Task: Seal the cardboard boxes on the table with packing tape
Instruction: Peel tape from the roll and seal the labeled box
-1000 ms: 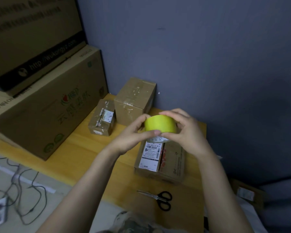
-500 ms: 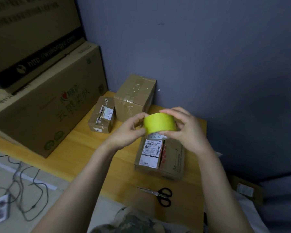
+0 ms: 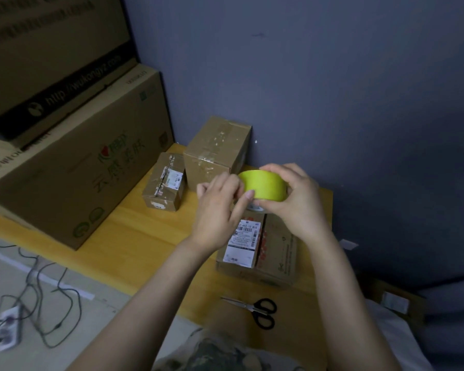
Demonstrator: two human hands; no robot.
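Holds yellow-green tape roll (image 3: 265, 183) in mid-air, above the far end of the labelled box (image 3: 279, 253) and clear of it.

Grips roll with right hand (image 3: 298, 210): fingers curled close together over the top of the band, thumb pressed up under the lower rim.

Meets roll's left side with left hand (image 3: 214, 212): thumb laid against the band, other fingers curled in at the left rim. Blurred here, so cannot tell whether a loose tape end is pinched.

Labelled box: flat on wooden table (image 3: 134, 236), white shipping label (image 3: 243, 241) on its top face, left of the centre seam.

Farther back on table: small box (image 3: 165, 183) with ragged top seam and small white label. Just beside it on the right, taller box (image 3: 217, 153) with clear tape across top and front, close to blue-grey wall (image 3: 332, 103).

Left side of table: large carton (image 3: 73, 178) with green and red print. Second carton (image 3: 46, 49) stacked on top, dark band with a web address along its lower edge.

Near edge of table: black-handled scissors (image 3: 255, 309), blades together, lying flat, near the labelled box but apart from it.

Off the table, lower left: tangled cables (image 3: 46, 303) on pale floor (image 3: 97, 285).
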